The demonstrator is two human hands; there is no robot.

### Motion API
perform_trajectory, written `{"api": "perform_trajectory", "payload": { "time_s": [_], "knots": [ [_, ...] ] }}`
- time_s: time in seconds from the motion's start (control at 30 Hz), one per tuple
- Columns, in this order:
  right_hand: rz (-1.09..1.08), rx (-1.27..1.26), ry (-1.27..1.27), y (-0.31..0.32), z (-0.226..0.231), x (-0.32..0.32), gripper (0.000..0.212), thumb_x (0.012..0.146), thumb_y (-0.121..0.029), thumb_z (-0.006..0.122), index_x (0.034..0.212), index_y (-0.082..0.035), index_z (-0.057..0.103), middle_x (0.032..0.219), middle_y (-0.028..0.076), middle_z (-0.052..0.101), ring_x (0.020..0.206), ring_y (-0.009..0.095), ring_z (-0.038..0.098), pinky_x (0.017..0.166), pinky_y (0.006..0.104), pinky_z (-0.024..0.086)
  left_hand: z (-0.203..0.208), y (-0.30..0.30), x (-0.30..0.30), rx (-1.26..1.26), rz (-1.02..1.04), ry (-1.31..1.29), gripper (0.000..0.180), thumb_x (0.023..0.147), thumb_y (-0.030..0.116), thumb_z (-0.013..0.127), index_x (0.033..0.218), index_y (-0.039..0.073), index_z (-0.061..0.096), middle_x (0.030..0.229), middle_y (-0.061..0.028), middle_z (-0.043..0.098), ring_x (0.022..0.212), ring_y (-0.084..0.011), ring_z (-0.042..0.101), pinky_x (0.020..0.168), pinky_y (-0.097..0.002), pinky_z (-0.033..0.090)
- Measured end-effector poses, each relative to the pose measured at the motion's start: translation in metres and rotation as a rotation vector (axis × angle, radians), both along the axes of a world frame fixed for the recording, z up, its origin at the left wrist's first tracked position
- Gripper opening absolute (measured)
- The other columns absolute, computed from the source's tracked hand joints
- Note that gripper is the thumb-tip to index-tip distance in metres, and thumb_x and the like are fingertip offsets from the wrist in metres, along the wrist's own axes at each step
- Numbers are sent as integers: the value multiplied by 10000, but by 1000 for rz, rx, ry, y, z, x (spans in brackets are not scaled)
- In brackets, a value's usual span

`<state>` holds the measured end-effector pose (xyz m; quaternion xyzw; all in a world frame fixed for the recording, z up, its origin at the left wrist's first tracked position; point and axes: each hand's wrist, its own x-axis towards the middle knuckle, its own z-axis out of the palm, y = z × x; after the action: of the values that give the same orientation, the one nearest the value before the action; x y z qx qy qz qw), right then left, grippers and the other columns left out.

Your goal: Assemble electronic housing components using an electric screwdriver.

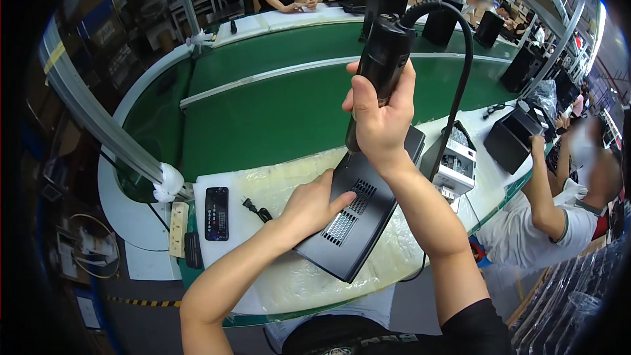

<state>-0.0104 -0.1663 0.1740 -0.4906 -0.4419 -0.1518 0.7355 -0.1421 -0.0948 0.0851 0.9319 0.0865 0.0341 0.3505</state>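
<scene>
My right hand point(384, 115) is wrapped around a black electric screwdriver point(388, 49) with a thick black cable curving off its top. Its lower end points down at the far left corner of a black box point(355, 250) with two slotted vents; whether the bit touches the box I cannot tell. My left hand point(309, 204) grips the box's left side, thumb lying across the vents, with some fingertips hidden. Left of that hand, a black power plug with its cord point(256, 209) lies on the film-covered bench point(289, 289).
A phone point(216, 213) and a power strip point(177, 229) are at the left. Right of the box stands a white bin of small parts point(457, 164). Beyond runs a green conveyor point(263, 112). A person at the right handles another black box point(509, 138); another sits across the belt.
</scene>
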Motion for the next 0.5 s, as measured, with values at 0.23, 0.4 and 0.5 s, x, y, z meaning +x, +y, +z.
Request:
{"api": "perform_trajectory", "payload": {
  "time_s": [0.23, 0.4, 0.5],
  "knots": [
    [40, -7, 10, 2, -6, 3, 638, 902, -146, 674, 1395, 19, 305, 917, 70, 643, 639, 83, 584, 572, 218, 501, 1, -1, -2, 18, -7, -8, 652, 893, 425, 602, 1254, -99, 462, 1030, -327, 625, 928, -459, 629, 827, -476, 502],
    [49, 11, 12, 7, -10, 3, 640, 895, -160, 685, 1386, 19, 317, 937, 74, 647, 650, 83, 593, 570, 214, 504, 0, -1, -3, 39, 3, 11, 633, 886, 421, 613, 1257, -73, 472, 1026, -307, 636, 942, -458, 623, 834, -480, 495],
    [47, -38, 57, 6, 2, -3, 619, 898, -151, 677, 1378, 14, 322, 957, 78, 649, 661, 88, 600, 575, 215, 507, 1, 2, -2, 55, 15, -6, 625, 883, 422, 616, 1250, -67, 487, 1028, -298, 640, 943, -454, 625, 829, -477, 498]
  ]
}}
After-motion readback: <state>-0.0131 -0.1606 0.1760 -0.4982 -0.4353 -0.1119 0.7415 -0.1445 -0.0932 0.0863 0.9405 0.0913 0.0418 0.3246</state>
